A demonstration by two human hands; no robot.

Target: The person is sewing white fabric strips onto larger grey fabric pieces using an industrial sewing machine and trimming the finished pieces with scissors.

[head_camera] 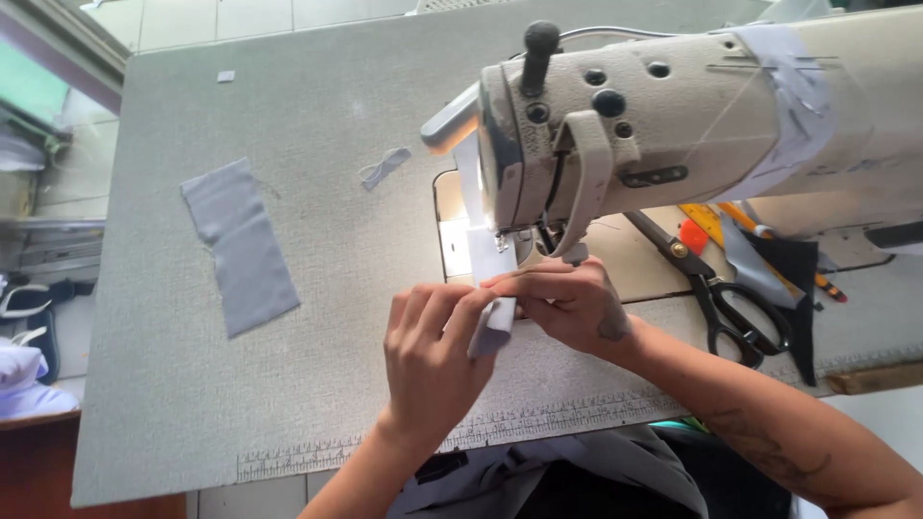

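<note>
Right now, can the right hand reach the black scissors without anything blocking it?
Probably yes. The black scissors lie in the open on the table beside the right hand, with nothing between them, but that hand is pinching the small fabric piece.

Grey felt-topped worktable (288,404), printed ruler strip along near edge, below hands. Pale tiled floor (250,17) beyond far edge. Brown wooden cabinet (38,461) far left. Bright daylight.

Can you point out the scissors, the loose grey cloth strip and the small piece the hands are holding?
scissors (723,306): head view, on the black handles.
grey cloth strip (240,245): head view, its middle.
small folded piece (495,327): head view, the part showing between both hands.
</note>
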